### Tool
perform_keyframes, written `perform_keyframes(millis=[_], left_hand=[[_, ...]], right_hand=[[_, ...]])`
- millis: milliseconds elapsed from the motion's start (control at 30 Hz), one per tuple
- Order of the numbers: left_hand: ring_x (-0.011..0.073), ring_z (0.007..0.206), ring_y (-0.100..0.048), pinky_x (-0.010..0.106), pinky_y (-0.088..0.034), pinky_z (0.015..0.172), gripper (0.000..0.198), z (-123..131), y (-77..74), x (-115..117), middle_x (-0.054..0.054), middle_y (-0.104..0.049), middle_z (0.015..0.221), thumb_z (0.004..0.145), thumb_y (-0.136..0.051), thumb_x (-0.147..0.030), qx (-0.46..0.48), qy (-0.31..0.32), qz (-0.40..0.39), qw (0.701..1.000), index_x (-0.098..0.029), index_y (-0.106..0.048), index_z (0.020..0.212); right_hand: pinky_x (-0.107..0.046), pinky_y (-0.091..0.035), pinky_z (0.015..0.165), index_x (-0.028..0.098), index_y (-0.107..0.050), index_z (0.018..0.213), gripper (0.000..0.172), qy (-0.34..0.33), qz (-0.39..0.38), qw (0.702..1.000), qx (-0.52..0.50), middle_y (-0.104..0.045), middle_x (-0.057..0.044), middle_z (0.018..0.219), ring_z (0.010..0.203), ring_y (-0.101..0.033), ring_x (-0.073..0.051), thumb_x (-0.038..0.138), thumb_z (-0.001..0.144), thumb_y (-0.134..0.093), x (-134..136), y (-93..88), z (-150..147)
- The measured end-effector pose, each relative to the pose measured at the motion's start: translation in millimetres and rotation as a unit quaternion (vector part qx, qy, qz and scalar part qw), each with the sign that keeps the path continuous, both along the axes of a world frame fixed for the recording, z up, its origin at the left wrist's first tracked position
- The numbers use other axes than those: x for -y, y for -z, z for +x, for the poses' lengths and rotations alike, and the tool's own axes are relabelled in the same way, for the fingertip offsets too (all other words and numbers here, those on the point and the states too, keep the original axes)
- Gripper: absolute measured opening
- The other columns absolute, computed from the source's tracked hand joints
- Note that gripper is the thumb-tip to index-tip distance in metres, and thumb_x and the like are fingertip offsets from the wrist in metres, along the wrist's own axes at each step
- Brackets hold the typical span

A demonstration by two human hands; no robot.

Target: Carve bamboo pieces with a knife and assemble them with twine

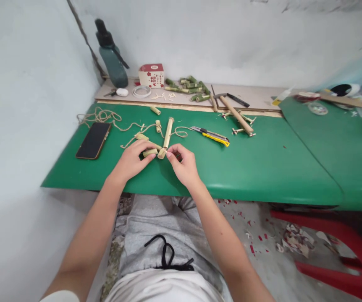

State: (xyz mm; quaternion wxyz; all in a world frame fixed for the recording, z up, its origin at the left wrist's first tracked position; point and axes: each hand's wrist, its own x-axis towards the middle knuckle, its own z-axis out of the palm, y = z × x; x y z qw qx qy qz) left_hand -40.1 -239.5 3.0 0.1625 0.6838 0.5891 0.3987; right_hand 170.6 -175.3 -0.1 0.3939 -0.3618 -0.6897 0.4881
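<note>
A long pale bamboo tube (168, 133) lies on the green mat, its near end against a short bamboo piece (162, 153). My left hand (135, 157) is closed around another short bamboo piece (150, 153), thumb in front and fingers behind. My right hand (182, 161) pinches at the right side of the joint between tube and short piece; whatever lies between its fingertips is too small to name. Twine (130, 127) runs loosely past more short bamboo pieces (142, 137) behind my left hand.
A phone (93, 140) lies at the left, a yellow cutter (212, 136) to the right. Farther right, a hammer (236, 114) rests over small stick assemblies. Along the wall stand a bottle (113, 63) and a box (151, 76), beside green bamboo pieces (193, 86).
</note>
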Motion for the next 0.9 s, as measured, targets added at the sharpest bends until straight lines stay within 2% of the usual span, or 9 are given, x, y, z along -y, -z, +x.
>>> perform_keyframes(millis=[167, 267, 367, 500, 633, 700, 900], left_hand=[[0.0216, 0.102, -0.075, 0.033, -0.055, 0.082, 0.026, 1.5, 1.9, 2.4, 0.007, -0.080, 0.116, 0.094, -0.076, -0.036, 0.079, -0.055, 0.038, 0.995, -0.024, -0.077, 0.117], [0.0200, 0.097, -0.077, 0.030, -0.055, 0.076, 0.031, 2.9, 3.7, 2.7, 0.006, -0.082, 0.115, 0.092, -0.078, -0.038, 0.102, -0.055, 0.032, 0.993, -0.025, -0.078, 0.121], [0.0215, 0.100, -0.078, 0.029, -0.055, 0.073, 0.033, 4.9, 3.3, 2.9, 0.006, -0.083, 0.113, 0.091, -0.079, -0.039, 0.094, -0.047, 0.022, 0.994, -0.027, -0.079, 0.122], [0.0243, 0.108, -0.078, 0.032, -0.056, 0.078, 0.036, 5.9, 1.3, 4.2, 0.006, -0.083, 0.120, 0.092, -0.080, -0.042, 0.077, -0.034, 0.010, 0.996, -0.030, -0.079, 0.126], [0.0267, 0.115, -0.075, 0.042, -0.057, 0.102, 0.029, 5.6, -0.2, 3.3, 0.006, -0.083, 0.121, 0.093, -0.079, -0.044, 0.063, 0.002, 0.025, 0.998, -0.029, -0.082, 0.118], [0.0272, 0.114, -0.074, 0.045, -0.055, 0.107, 0.027, 6.5, -1.1, 2.4, 0.006, -0.083, 0.119, 0.092, -0.080, -0.043, 0.056, 0.012, 0.034, 0.998, -0.028, -0.083, 0.114], [0.0244, 0.102, -0.071, 0.038, -0.055, 0.084, 0.026, 15.2, -4.3, 2.2, 0.006, -0.082, 0.113, 0.091, -0.080, -0.041, 0.081, 0.004, 0.030, 0.996, -0.027, -0.080, 0.114]], right_hand=[[-0.030, -0.044, 0.068, 0.024, -0.066, 0.085, 0.011, 0.008, 0.024, 0.999, 0.031, -0.066, 0.002, 0.074, 0.069, -0.058, -0.016, 0.033, 0.091, -0.064, 0.3, 1.5, 0.0], [-0.030, -0.045, 0.069, 0.024, -0.066, 0.084, 0.010, 0.003, 0.031, 0.999, 0.040, -0.067, 0.002, 0.074, 0.068, -0.059, -0.016, 0.031, 0.091, -0.064, 0.8, 0.7, -0.1], [-0.030, -0.045, 0.069, 0.024, -0.066, 0.086, 0.008, -0.008, 0.042, 0.998, 0.052, -0.069, 0.001, 0.076, 0.070, -0.061, -0.016, 0.029, 0.092, -0.064, 2.0, -0.7, -0.3], [-0.030, -0.045, 0.071, 0.024, -0.067, 0.088, 0.007, -0.012, 0.072, 0.994, 0.079, -0.071, 0.000, 0.079, 0.074, -0.063, -0.017, 0.025, 0.093, -0.063, 3.2, -0.9, -0.6], [-0.031, -0.046, 0.072, 0.024, -0.068, 0.090, 0.006, -0.009, 0.111, 0.987, 0.118, -0.073, -0.002, 0.083, 0.076, -0.064, -0.018, 0.022, 0.094, -0.063, 4.4, 0.1, -1.2], [-0.032, -0.047, 0.073, 0.025, -0.068, 0.092, 0.007, -0.011, 0.124, 0.982, 0.138, -0.073, -0.002, 0.084, 0.077, -0.065, -0.019, 0.022, 0.094, -0.062, 5.1, -0.1, -1.6], [-0.032, -0.047, 0.074, 0.024, -0.069, 0.093, 0.008, -0.019, 0.139, 0.978, 0.155, -0.073, -0.003, 0.086, 0.078, -0.064, -0.020, 0.022, 0.094, -0.062, 5.4, 0.2, -2.2]])
